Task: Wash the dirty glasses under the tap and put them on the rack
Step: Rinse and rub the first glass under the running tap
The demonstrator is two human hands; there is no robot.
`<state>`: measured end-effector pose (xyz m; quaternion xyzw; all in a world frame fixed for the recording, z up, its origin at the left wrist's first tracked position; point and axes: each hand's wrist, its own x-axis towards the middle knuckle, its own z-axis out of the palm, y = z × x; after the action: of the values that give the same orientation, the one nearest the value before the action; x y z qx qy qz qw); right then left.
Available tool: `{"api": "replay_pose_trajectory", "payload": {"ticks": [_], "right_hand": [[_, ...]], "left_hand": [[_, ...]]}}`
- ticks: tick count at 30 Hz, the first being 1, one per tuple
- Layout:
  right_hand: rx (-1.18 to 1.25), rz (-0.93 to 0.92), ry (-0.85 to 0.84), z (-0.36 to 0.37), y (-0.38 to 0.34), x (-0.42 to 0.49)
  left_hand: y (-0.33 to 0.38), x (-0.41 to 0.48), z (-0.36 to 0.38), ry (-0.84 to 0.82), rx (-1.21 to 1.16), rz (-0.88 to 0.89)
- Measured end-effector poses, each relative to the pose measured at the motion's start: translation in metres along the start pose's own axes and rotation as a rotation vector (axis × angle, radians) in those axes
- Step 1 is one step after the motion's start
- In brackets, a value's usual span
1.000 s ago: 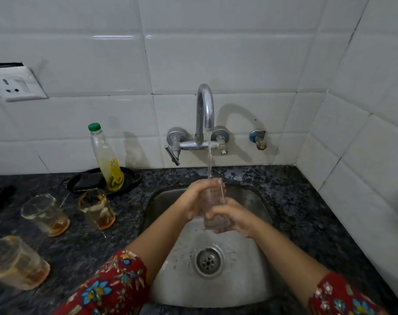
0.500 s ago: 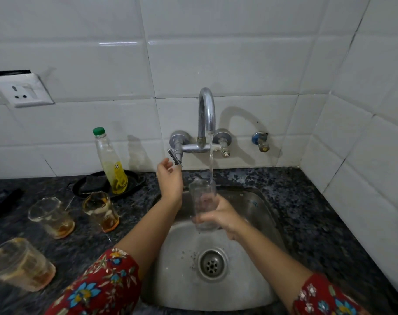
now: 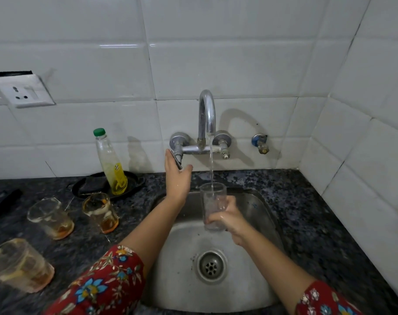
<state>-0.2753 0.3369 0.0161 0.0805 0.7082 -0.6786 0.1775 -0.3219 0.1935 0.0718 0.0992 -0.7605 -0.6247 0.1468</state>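
While water runs from the curved chrome tap [image 3: 206,114] into the clear drinking glass [image 3: 212,205] gripped upright by the right hand [image 3: 230,220] over the steel sink [image 3: 259,214], the left hand [image 3: 177,178] pinches the tap's lever.

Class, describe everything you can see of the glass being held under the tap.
The glass is a clear, straight-sided tumbler that looks like plain glass, wet and speckled with droplets. It stands roughly upright, mouth up, over the steel sink. A thin stream from the tap falls into its open mouth. The right hand grips its lower half from the right, fingers wrapped around it; nothing else touches it. No coloured residue shows inside it.
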Motion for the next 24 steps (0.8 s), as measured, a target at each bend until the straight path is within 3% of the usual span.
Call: {"api": "replay_pose_trajectory", "payload": {"ticks": [6, 10, 15, 20, 24], "right_hand": [[0.053, -0.003, 0.013, -0.001, 0.005, 0.003], [0.137, -0.027, -0.063, -0.005, 0.005, 0.001], [0.136, -0.033, -0.084, -0.019, -0.002, -0.006], [-0.013, -0.055, 0.071, -0.036, -0.012, -0.014], [0.073, -0.095, 0.117, -0.045, -0.020, -0.014]], "left_hand": [[-0.005, -0.003, 0.003, -0.033, 0.145, 0.111], [-0.009, -0.002, 0.000, -0.098, 0.230, 0.201], [-0.016, -0.016, -0.009, -0.093, 0.195, 0.238], [-0.041, -0.048, -0.011, -0.107, 0.415, 0.464], [-0.047, -0.063, -0.014, -0.062, 0.527, 0.427]]}}
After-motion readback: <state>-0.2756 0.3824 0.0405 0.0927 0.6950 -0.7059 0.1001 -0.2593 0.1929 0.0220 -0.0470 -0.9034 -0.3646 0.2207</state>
